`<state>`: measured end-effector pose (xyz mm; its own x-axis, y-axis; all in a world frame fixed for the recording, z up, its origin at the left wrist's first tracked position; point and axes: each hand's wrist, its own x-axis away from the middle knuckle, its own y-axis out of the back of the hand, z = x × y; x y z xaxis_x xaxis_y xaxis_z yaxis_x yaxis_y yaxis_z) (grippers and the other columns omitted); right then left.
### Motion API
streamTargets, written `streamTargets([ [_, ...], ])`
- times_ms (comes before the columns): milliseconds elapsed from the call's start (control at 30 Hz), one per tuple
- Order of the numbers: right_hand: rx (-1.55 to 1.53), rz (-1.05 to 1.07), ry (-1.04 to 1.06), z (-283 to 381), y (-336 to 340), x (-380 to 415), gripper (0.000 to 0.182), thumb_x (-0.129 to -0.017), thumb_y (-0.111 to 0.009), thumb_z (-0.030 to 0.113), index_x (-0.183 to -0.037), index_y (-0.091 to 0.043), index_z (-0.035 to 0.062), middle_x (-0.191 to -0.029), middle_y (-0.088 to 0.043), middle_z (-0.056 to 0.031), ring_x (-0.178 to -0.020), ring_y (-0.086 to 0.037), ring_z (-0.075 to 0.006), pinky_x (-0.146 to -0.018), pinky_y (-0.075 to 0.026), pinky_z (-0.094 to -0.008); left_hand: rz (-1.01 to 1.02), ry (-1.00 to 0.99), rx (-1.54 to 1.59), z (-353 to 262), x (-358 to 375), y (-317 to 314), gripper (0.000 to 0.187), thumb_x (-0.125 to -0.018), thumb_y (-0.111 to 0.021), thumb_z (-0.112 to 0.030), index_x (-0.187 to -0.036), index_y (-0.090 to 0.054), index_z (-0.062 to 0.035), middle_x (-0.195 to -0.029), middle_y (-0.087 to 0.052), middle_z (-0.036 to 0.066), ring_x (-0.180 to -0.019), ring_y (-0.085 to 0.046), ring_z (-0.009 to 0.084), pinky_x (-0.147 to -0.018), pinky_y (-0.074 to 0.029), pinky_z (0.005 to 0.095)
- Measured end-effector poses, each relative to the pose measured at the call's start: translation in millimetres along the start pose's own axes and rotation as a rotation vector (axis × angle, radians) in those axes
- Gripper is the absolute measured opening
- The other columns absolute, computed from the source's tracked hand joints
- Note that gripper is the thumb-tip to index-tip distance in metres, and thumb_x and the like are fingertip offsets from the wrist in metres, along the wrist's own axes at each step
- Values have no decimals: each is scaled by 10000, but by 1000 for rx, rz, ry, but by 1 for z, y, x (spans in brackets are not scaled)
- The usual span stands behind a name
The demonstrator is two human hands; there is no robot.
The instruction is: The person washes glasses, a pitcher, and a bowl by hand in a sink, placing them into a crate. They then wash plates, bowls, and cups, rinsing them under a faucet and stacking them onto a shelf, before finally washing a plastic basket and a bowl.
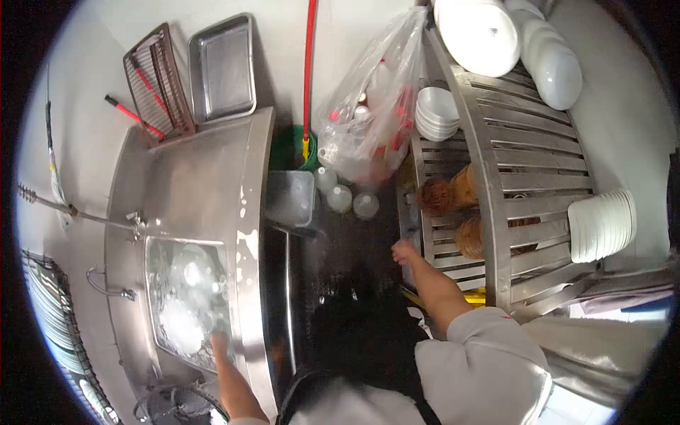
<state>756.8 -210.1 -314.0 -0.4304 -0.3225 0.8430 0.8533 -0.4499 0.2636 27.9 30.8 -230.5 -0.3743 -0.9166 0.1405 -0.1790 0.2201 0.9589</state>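
Observation:
My left hand (219, 343) reaches over the right side of the steel sink (190, 242), small and blurred, its fingers not showing clearly. In the sink lie white dishes (181, 327) in water with suds, just left of that hand. My right hand (404, 252) is held out in front of me, its fingers curled closed, beside the lower shelf of the metal rack (499, 234). What it holds, if anything, is hidden inside the fingers.
A steel counter (191, 177) carries a metal tray (223, 67) and a brown rack (159, 85). Ahead, a clear bag of bottles (365, 120) stands near loose bottles (340, 199), a plastic tub (292, 198) and a red pole (309, 71). Bowls (437, 113) and plates (602, 225) fill rack shelves.

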Motion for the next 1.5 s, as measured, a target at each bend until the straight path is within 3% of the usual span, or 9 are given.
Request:
streamTargets([
  [133, -147, 64, 63, 15, 16, -16, 167, -857, -530, 211, -954, -609, 101, -760, -625, -77, -599, -608, -200, -508, -494, -375, -161, -305, -304, 4, -8, -7, 326, -749, -543, -132, -1057, -588, -35, -944, -590, 152, -843, -577, 307, -754, -475, 411],
  [267, -209, 67, 93, 15, 25, -18, 163, -860, -527, 211, -962, -594, 104, -742, -612, -69, -585, -596, -207, -473, -479, -359, -94, 58, -193, 23, -42, -29, 350, -865, -481, -326, -1031, -588, -37, -1137, -584, 195, -996, -565, 342, -841, -437, 470],
  [300, -185, 45, 55, 15, 28, -15, 163, -860, -528, 208, -966, -589, 100, -744, -608, -70, -577, -589, -206, -468, -473, -359, 213, 19, -357, 35, -60, -26, 336, -876, -477, -333, -967, -605, -35, -1100, -604, 197, -1012, -561, 347, -835, -435, 474],
  [400, -151, 25, -47, 17, 34, -10, 166, -860, -529, 197, -978, -575, 90, -751, -596, -71, -554, -568, -203, -454, -455, -358, -347, -497, -271, 22, -78, -11, 361, -855, -502, -325, -891, -612, 17, -835, -626, 258, -785, -616, 378, -683, -479, 462],
  [500, -137, 21, -104, 15, 32, 2, 170, -860, -530, 186, -989, -561, 79, -758, -584, -72, -530, -548, -199, -440, -436, -357, -95, 216, 109, 60, -91, -33, 410, -825, -535, -346, -935, -608, 42, -865, -626, 261, -827, -615, 405, -699, -488, 466],
  [533, -140, 24, -104, 18, 30, 9, 151, -862, -523, 175, -975, -556, 80, -746, -574, -74, -517, -536, -195, -422, -420, -345, 245, 346, 29, 76, -100, -32, 506, -825, -540, -384, -1096, -555, 43, -1010, -610, 262, -996, -571, 416, -792, -475, 460],
  [833, -267, 56, -12, 52, 31, 53, 40, -879, -467, 102, -853, -492, 86, -697, -515, -64, -483, -486, -150, -347, -333, -235, -276, 1606, 26, 69, -85, -26, 493, -862, -536, -409, -1235, -458, -95, -1112, -577, 167, -963, -603, 285, -794, -496, 462],
  [1100, -56, -150, -8, 25, 52, 68, 203, -910, -471, 205, -1061, -528, 81, -827, -621, -85, -616, -619, -196, -496, -509, -335, -462, 1692, 134, 91, -44, -44, 488, -886, -481, -394, -1262, -442, -84, -1142, -560, 156, -1006, -568, 275, -849, -464, 461],
  [1500, 28, -22, -54, -10, 74, 73, 114, -828, -514, 154, -830, -573, 56, -686, -593, -66, -517, -584, -169, -384, -436, -299, -652, 1535, 558, 95, -43, -64, 487, -922, -398, -371, -1302, -417, -67, -1188, -534, 138, -1071, -516, 261, -931, -415, 459],
])
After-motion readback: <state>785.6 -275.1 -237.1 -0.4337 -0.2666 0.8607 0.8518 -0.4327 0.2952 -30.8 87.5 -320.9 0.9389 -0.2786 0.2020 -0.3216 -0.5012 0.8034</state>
